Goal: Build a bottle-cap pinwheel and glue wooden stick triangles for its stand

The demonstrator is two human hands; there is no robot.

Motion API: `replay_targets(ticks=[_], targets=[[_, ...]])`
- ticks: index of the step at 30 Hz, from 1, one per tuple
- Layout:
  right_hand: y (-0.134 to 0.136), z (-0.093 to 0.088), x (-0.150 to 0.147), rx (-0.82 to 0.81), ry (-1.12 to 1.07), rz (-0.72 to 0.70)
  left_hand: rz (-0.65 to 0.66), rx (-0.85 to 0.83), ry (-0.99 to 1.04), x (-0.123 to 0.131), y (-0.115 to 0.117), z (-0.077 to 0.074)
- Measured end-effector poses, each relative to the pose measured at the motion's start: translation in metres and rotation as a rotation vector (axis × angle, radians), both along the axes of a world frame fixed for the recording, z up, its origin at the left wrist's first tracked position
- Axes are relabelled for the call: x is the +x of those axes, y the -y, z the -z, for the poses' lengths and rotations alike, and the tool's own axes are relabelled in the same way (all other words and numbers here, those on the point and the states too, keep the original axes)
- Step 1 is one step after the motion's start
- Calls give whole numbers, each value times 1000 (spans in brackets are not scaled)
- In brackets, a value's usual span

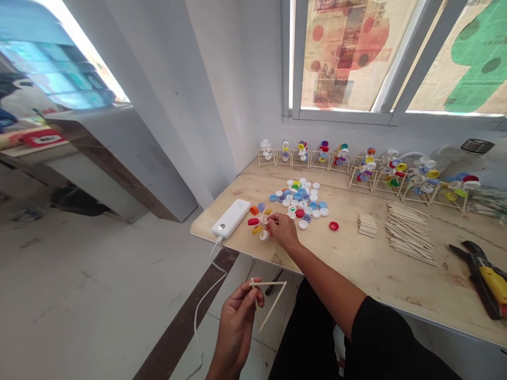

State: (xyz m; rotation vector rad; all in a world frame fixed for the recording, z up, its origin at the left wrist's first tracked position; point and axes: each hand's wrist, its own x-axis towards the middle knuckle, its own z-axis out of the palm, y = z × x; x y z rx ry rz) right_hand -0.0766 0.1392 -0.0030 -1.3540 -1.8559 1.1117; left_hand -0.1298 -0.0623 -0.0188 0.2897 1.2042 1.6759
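My left hand pinches one corner of a triangle of thin wooden sticks, held in front of the table's near edge. Over the table, my right hand has its fingers closed at the right side of a wheel of coloured bottle caps. Red, orange, yellow and white caps stick out around its middle. The fingertips partly cover the wheel, which is beside a white power bank. Loose white and blue caps lie just behind my right hand, and a red cap lies apart to the right.
Finished-looking cap wheels on stick frames line the wall side of the wooden table. Short sticks, longer sticks and yellow-black pliers lie at the right. A white cable hangs off the left edge.
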Motion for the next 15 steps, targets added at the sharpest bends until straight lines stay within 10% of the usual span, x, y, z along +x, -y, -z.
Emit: replay_targets(ticks=[9, 15], targets=[[12, -21, 12, -64, -66, -55, 14, 14, 10, 0, 5, -2], [52, -64, 136, -162, -320, -105, 14, 49, 33, -4, 6, -5]])
